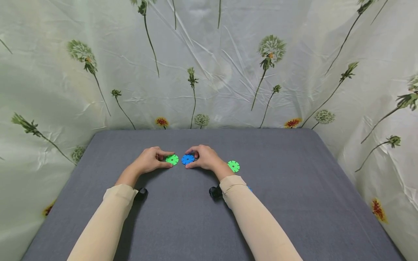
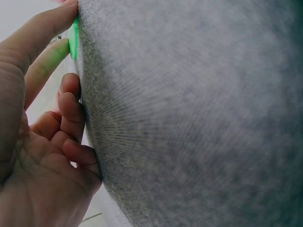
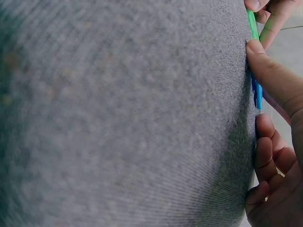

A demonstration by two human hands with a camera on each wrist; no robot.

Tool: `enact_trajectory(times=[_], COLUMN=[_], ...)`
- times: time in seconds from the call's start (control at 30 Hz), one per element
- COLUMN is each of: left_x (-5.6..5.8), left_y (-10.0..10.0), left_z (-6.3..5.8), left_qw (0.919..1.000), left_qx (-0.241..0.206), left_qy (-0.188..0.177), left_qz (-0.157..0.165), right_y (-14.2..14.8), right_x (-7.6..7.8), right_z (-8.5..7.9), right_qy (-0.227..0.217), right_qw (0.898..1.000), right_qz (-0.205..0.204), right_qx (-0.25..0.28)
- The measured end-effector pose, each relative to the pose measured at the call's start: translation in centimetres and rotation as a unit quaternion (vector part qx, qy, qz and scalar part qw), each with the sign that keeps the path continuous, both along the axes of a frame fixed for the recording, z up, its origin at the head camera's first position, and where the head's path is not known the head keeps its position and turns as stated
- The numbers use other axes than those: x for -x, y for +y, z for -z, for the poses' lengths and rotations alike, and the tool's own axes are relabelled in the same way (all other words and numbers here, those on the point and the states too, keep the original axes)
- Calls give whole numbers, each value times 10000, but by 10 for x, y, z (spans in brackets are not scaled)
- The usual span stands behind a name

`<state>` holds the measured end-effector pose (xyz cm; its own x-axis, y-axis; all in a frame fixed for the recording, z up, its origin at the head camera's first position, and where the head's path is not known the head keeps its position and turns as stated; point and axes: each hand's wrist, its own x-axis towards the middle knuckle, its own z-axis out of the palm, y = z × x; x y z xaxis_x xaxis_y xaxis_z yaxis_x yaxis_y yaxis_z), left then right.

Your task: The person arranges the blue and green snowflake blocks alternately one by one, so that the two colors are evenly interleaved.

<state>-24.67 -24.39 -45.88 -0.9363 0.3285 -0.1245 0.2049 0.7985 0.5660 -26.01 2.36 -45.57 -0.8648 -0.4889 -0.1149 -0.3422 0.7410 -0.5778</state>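
In the head view my left hand (image 1: 151, 160) pinches a green notched plastic disc (image 1: 172, 159) between thumb and index finger, the other fingers curled beneath. My right hand (image 1: 205, 158) grips a blue notched disc (image 1: 187, 159) by its edges in the same way. Both discs lie flat, low over the grey cloth, side by side with a narrow gap between them. The left wrist view shows the green disc edge-on (image 2: 74, 40) at the fingertips. From the right wrist, the blue disc (image 3: 258, 94) appears edge-on behind the thumb, with the green one beyond.
A second green disc (image 1: 233, 166) lies on the table just right of my right wrist. Part of another blue piece (image 1: 250, 188) peeks out beside the right sleeve, mostly hidden. The grey cloth-covered table (image 1: 183, 224) ends at a flower-printed curtain (image 1: 222, 72) behind.
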Motion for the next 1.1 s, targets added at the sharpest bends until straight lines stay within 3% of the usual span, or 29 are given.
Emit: enact_trajectory(times=[0.4, 0.7, 0.93, 1.1], left_x=[-1, -1, -1, 0], left_y=[1, 3, 10, 23], left_z=[-1, -2, -6, -11], left_qw=[10000, 9999, 9990, 9988], left_qx=[46, 112, 162, 56], left_qy=[25, 105, 391, 381], left_qz=[14, 60, 162, 301], right_y=[-1, 1, 12, 45], right_x=[0, 1, 4, 10], right_z=[1, -3, -14, -32], right_qy=[-38, -139, -318, -479], right_qw=[10000, 9998, 9984, 9962], right_qz=[62, -133, -227, -119], right_qx=[-51, 25, 403, 711])
